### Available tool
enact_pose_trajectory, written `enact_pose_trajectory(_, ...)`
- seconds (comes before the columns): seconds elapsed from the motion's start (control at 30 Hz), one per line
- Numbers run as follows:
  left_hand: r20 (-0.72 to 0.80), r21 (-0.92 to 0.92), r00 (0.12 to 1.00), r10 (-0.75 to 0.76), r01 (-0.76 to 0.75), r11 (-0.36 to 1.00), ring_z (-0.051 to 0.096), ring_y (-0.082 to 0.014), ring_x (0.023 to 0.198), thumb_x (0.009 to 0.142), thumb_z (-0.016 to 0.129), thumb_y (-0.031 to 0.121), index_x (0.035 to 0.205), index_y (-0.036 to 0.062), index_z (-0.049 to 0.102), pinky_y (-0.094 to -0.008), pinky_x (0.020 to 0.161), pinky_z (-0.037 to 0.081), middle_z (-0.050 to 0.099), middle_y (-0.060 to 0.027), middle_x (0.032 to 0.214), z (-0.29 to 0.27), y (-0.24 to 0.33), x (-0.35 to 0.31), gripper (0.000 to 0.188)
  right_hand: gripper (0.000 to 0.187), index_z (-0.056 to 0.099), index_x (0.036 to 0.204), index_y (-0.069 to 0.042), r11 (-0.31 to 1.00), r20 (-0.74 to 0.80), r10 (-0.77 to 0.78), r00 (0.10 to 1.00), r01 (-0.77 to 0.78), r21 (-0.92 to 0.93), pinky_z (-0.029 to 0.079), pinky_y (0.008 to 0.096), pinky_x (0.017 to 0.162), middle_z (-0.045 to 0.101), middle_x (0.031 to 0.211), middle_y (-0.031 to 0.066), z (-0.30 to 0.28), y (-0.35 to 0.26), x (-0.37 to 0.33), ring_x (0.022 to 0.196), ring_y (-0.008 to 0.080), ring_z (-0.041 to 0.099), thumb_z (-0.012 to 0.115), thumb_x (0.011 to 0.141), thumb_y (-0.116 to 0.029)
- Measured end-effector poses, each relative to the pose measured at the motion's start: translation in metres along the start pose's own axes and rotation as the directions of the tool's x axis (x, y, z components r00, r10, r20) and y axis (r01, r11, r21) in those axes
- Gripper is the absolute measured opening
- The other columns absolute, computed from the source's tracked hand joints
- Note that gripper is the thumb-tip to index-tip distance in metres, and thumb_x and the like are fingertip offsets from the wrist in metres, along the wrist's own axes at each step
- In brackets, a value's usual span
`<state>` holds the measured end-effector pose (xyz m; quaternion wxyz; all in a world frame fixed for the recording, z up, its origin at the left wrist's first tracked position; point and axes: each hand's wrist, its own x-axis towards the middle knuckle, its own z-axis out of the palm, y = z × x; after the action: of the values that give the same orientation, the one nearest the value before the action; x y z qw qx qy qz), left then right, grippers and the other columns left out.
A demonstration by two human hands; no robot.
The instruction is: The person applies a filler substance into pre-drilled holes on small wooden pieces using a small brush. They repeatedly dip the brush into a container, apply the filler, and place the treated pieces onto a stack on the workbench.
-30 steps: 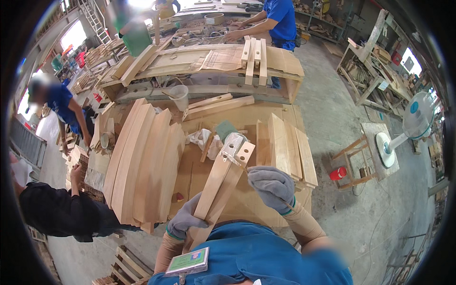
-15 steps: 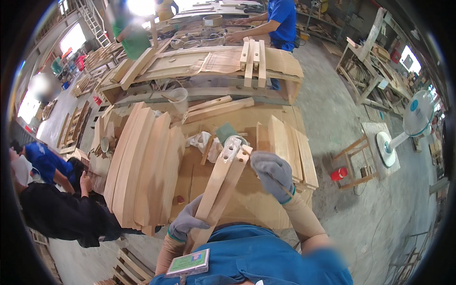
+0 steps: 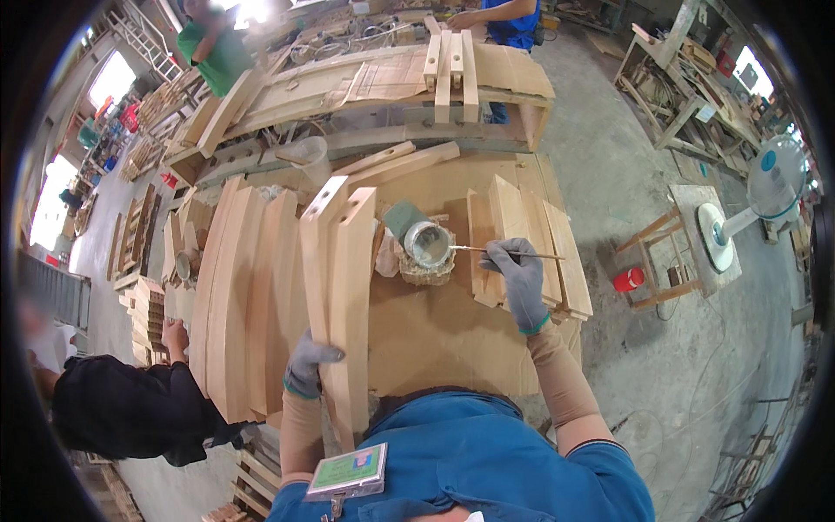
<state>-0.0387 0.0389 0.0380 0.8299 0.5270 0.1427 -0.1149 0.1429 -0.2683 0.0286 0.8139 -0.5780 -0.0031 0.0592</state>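
Note:
My left hand (image 3: 309, 364), in a grey glove, is closed round two long pale wooden bars (image 3: 355, 278) held side by side and slanting upright. Dark round holes show at their upper ends, and one bar end has a white smear. Between the gloved fingers of my right hand (image 3: 520, 277) is a thin brush (image 3: 487, 250), lying almost level. Its white-coated tip reaches the rim of a small round glue pot (image 3: 430, 247). The pot is tilted on a crusted, lumpy base, with a green block (image 3: 402, 217) beside it.
Stacked wooden boards (image 3: 235, 304) stand at left, and more boards (image 3: 522, 235) at right on the cardboard-covered table (image 3: 444, 348). Behind are a plastic bucket (image 3: 310, 158) and a second workbench (image 3: 513, 74). A person in black (image 3: 139, 404) is close at left; a fan (image 3: 718, 224) stands at right.
My right hand has moved the brush away from the bar ends, down to the glue pot. My left hand has shifted the bars left and more upright, uncovering the pot.

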Motion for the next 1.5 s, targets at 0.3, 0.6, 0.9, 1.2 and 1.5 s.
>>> enact_pose_trajectory(0.3, 0.003, 0.334, 0.99, 0.142, -0.134, 0.933, 0.058, -0.0135, 0.092, 0.06, 0.066, 0.007, 0.121, -0.0006, 0.055, -0.0272, 0.082, 0.047, 0.063, -0.0038, 0.103, 0.021, 0.045, 0.133, 0.063, 0.005, 0.06, 0.089, -0.001, 0.998, 0.068, -0.004, 0.998, 0.008, -0.066, 0.052, 0.0228, 0.067, 0.063, 0.081, 0.0042, 0.003, 0.062, 0.032, 0.073, 0.009, 0.061, 0.064, 0.088, -0.005)
enact_pose_trajectory(0.6, 0.036, 0.257, 0.993, 0.116, -0.121, 0.959, 0.061, -0.0128, 0.091, 0.065, 0.073, 0.007, 0.119, 0.0, 0.057, -0.0261, 0.081, 0.049, 0.064, -0.0047, 0.103, 0.028, 0.028, 0.201, 0.057, 0.007, 0.062, 0.089, -0.003, 0.969, 0.225, -0.006, 0.974, 0.062, -0.24, 0.047, 0.0218, 0.066, 0.063, 0.08, 0.0013, 0.017, 0.086, 0.06, 0.073, 0.0064, 0.057, 0.067, 0.085, -0.007)
enact_pose_trajectory(0.9, -0.139, 0.359, 0.983, 0.123, -0.066, 0.931, 0.06, -0.0157, 0.099, 0.065, 0.074, 0.002, 0.127, -0.0018, 0.049, -0.0288, 0.086, 0.049, 0.062, -0.0077, 0.113, 0.032, 0.001, 0.203, 0.067, 0.008, 0.06, 0.086, -0.002, 0.969, 0.138, 0.14, 0.981, -0.107, -0.221, 0.049, 0.0237, 0.07, 0.064, 0.084, 0.0037, -0.004, 0.091, 0.067, 0.075, 0.008, 0.059, 0.068, 0.083, -0.002)
enact_pose_trajectory(1.2, -0.136, 0.342, 0.98, 0.147, -0.093, 0.935, 0.06, -0.015, 0.098, 0.064, 0.079, 0.008, 0.126, -0.003, 0.049, -0.0278, 0.086, 0.049, 0.062, -0.008, 0.111, 0.037, -0.001, 0.203, 0.069, 0.009, 0.06, 0.085, -0.004, 0.988, 0.043, 0.154, 0.987, -0.153, -0.016, 0.044, 0.0205, 0.058, 0.062, 0.077, 0.0001, 0.002, 0.081, 0.06, 0.066, 0.005, 0.053, 0.068, 0.085, -0.006)
enact_pose_trajectory(1.5, -0.137, 0.359, 0.983, 0.121, -0.065, 0.931, 0.06, -0.015, 0.098, 0.064, 0.078, 0.007, 0.126, -0.0028, 0.049, -0.0283, 0.086, 0.049, 0.063, -0.0076, 0.111, 0.036, 0.002, 0.202, 0.069, 0.005, 0.061, 0.089, -0.003, 0.996, 0.036, 0.073, 0.997, -0.074, 0.049, 0.052, 0.0244, 0.071, 0.066, 0.088, 0.007, -0.006, 0.102, 0.053, 0.077, 0.0107, 0.063, 0.065, 0.087, -0.004)
